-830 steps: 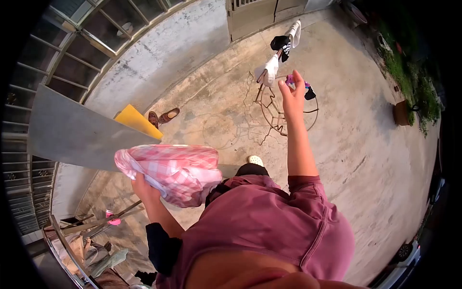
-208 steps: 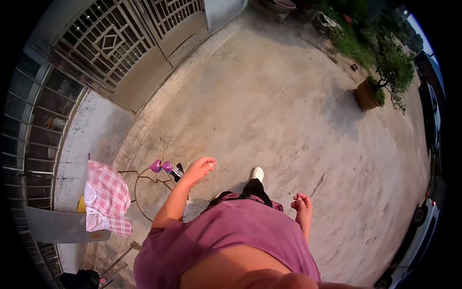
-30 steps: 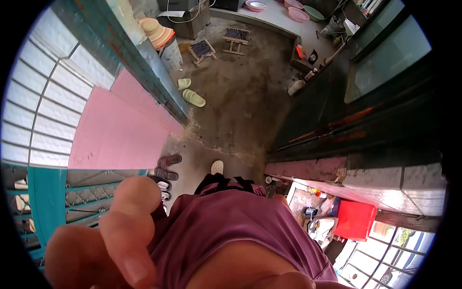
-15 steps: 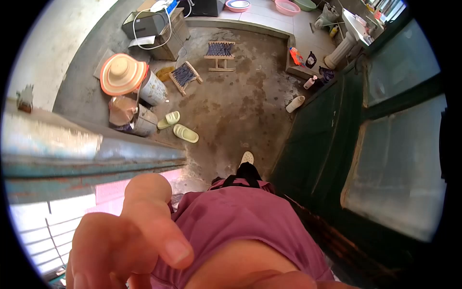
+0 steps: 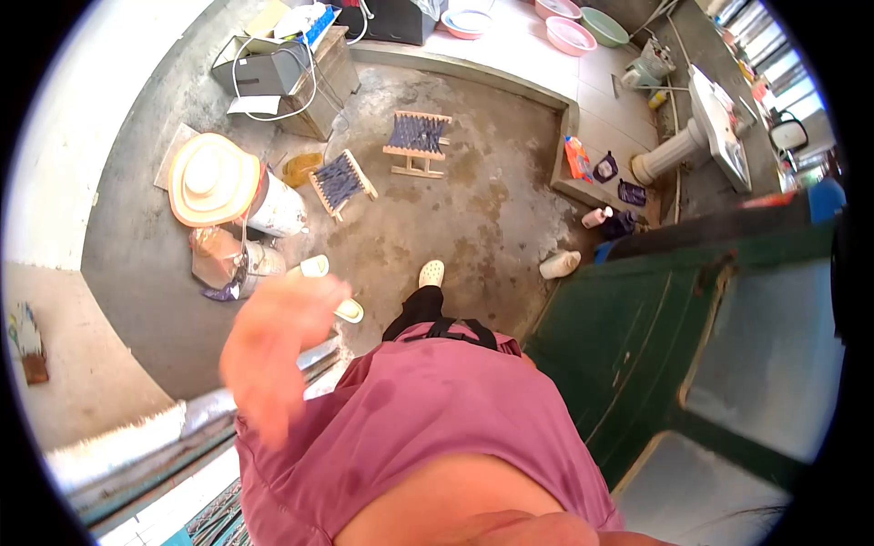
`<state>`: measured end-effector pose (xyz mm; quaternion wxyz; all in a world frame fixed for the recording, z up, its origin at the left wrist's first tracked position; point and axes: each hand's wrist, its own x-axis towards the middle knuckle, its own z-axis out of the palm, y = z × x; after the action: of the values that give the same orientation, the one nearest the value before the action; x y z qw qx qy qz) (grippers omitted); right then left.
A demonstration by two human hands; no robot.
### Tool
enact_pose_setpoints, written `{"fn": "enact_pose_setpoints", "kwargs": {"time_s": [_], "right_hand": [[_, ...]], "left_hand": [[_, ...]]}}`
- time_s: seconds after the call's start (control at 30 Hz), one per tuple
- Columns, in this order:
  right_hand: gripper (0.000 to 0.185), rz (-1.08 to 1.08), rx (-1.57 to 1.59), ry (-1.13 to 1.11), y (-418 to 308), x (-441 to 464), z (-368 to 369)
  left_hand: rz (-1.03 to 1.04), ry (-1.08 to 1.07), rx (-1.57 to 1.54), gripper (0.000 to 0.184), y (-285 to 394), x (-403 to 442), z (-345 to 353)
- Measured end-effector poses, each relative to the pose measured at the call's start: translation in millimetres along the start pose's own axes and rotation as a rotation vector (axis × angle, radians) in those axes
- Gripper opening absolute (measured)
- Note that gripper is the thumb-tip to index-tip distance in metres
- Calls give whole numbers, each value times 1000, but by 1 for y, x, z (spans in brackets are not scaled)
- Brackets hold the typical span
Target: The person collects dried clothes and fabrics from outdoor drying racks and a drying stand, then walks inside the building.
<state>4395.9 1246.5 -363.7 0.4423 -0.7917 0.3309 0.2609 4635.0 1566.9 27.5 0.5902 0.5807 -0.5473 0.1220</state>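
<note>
My left hand (image 5: 278, 350) is raised in front of my body at the left, smeared by motion. No object shows in it, and its fingers cannot be made out. Beyond it, partly covered, lie a pair of pale slippers, one slipper (image 5: 315, 266) above the hand and one slipper (image 5: 350, 311) to its right. My right hand is out of view. Below me are my mauve top (image 5: 446, 396) and one foot in a cream clog (image 5: 431, 273) on the concrete floor.
A green door (image 5: 601, 318) with glass panes stands at right. Ahead are two small folding stools (image 5: 418, 135) (image 5: 341, 182). A straw hat (image 5: 214, 179) rests on a bucket (image 5: 279, 209) at left. A raised tiled ledge (image 5: 569, 136), washbasin (image 5: 724, 127) and plastic basins (image 5: 571, 36) lie farther off.
My view has moved forward through the doorway, and a foot has stepped ahead. My left hand has risen in view, away from the bottom edge. More of the washbasin area shows at right.
</note>
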Motion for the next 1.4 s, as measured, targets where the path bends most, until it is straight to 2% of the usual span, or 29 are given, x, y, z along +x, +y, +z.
{"fn": "enact_pose_setpoints", "kwargs": {"time_s": [0.07, 0.1, 0.13, 0.17, 0.2, 0.23, 0.27, 0.33, 0.37, 0.4, 0.47, 0.53, 0.57, 0.6, 0.67, 0.7, 0.73, 0.8, 0.83, 0.87, 0.93, 1.07, 1.2, 1.33, 1.4], "right_hand": [[29, -24, 26, 33, -29, 26, -14], [28, -44, 58, 69, -41, 36, -20], [28, -67, 94, 109, -55, 47, -28], [27, -81, 135, 144, -64, 52, -32], [26, -89, 180, 179, -73, 52, -33], [26, -100, 231, 218, -85, 55, -35], [26, -90, 240, 219, -103, 59, -43], [23, -77, 139, 279, -150, 57, -77], [22, -166, 253, 275, -168, 51, -91], [22, -165, 245, 268, -181, 54, -106], [22, -102, 535, 210, -196, 68, -134], [23, -73, 523, 167, -204, 106, -160], [24, -53, 524, 145, -207, 127, -173], [24, -57, 515, 127, -210, 146, -186], [24, -88, 485, 161, -214, 182, -204], [23, -70, 503, 146, -211, 201, -211], [23, -60, 496, 130, -215, 205, -221], [21, -26, 350, 79, -225, 224, -247], [21, -118, 313, 42, -213, 238, -253], [21, -120, 306, 38, -224, 237, -261], [22, -109, 491, 49, -258, 241, -273], [21, -42, 429, 23, -277, 270, -285], [22, 4, 506, 56, -288, 286, -295], [25, -130, 342, 97, -280, 314, -304], [26, -109, 394, 109, -297, 319, -308]], "left_hand": [[-552, 242, -208, 32, -73, -23, -8], [-779, 318, -346, 33, -133, -52, -12], [-1016, 363, -294, 33, -174, -76, -5], [-1137, 180, 1, 34, -216, -117, 7], [-1212, -164, 351, 35, -260, -174, 22], [-1593, -546, 250, 40, -270, -167, 33], [-1619, -683, 172, 44, -290, -197, 49], [-1469, -621, -117, 44, -317, -236, 79], [-1475, -621, -125, 44, -328, -231, 85], [-1444, -622, -230, 43, -342, -225, 92], [-1428, -599, -334, 41, -370, -212, 100], [-1361, -610, -374, 39, -404, -193, 99], [-1269, -590, -274, 33, -420, -190, 103], [-1282, -574, -267, 33, -433, -184, 110], [-1305, -684, 165, 28, -454, -147, 116], [-1269, -644, 258, 23, -460, -133, 118], [-1289, -642, 254, 23, -457, -116, 119], [-1378, -487, 319, 19, -465, -85, 123], [-1463, -471, 307, 17, -465, -68, 121], [-1467, -463, 306, 17, -464, -59, 120], [-1471, -364, 311, 19, -473, -45, 114], [-1486, -403, 207, 20, -474, 1, 91], [-1461, -349, 301, 20, -482, 28, 91], [-1454, -355, 359, 20, -503, 35, 88], [-1442, -377, 355, 20, -510, 41, 84]]}}
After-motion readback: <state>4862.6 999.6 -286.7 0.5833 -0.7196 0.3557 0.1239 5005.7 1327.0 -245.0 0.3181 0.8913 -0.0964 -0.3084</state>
